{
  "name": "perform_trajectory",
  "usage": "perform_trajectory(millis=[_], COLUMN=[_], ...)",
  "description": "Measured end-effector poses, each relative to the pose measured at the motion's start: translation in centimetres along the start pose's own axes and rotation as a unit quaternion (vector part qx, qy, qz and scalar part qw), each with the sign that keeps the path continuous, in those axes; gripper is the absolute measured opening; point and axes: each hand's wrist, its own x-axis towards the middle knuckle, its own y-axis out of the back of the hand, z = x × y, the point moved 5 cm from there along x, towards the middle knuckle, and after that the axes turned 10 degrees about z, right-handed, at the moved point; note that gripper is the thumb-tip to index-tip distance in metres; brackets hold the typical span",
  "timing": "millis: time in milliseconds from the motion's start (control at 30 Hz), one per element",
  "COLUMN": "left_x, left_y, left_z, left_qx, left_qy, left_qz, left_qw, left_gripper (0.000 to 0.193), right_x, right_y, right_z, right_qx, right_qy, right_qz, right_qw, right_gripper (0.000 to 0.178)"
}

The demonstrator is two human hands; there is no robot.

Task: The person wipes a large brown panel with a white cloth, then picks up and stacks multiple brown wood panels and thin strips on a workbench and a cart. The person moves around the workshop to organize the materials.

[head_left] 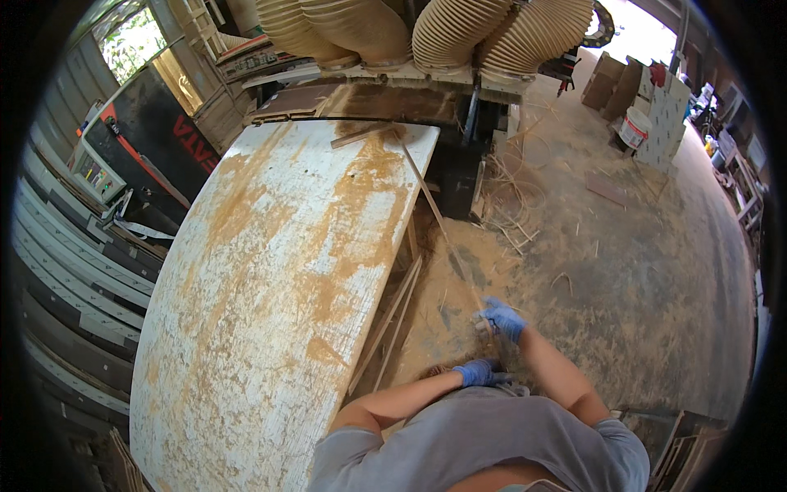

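Observation:
A long thin wooden pusher (443, 225) slants from my body to the far edge of a worn white board (270, 246). Its short crosspiece (361, 136) lies on the board among brown sawdust. Partway down the stick, my right hand (502, 319), in a blue glove, is wrapped round it. Close to my waist, my left hand (479, 373), also gloved in blue, is closed at the stick's near end. The left fingers are partly hidden, and the grip is hard to make out there.
Wide ribbed hoses (459, 37) hang over the machine beyond the board. Thin wood offcuts (516, 184) and sawdust litter the floor on the right. Long strips (393, 320) lean beside the board's right edge. A white bucket (634, 128) stands at the back right; stacked panels (74, 254) line the left.

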Motion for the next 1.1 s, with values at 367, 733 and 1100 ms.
perform_trajectory(millis=[367,733,1100], left_x=[4.3,12.3,15.8], left_y=[3.2,4.3,7.2], left_z=[-2.1,-5.7,-4.3], left_qx=[-0.001,-0.09,-0.113], left_qy=[-0.048,0.091,0.081], left_qz=[0.069,0.158,0.348], left_qw=[0.996,0.979,0.927], left_gripper=[0.045,0.046,0.046], right_x=[-8.5,-16.7,7.7], right_y=[21.7,30.6,56.8], right_z=[13.0,22.2,-9.2], right_qx=[0.042,0.056,-0.335], right_qy=[0.055,0.1,0.241], right_qz=[0.168,0.386,0.645], right_qw=[0.983,0.915,0.644], right_gripper=[0.017,0.017,0.05])
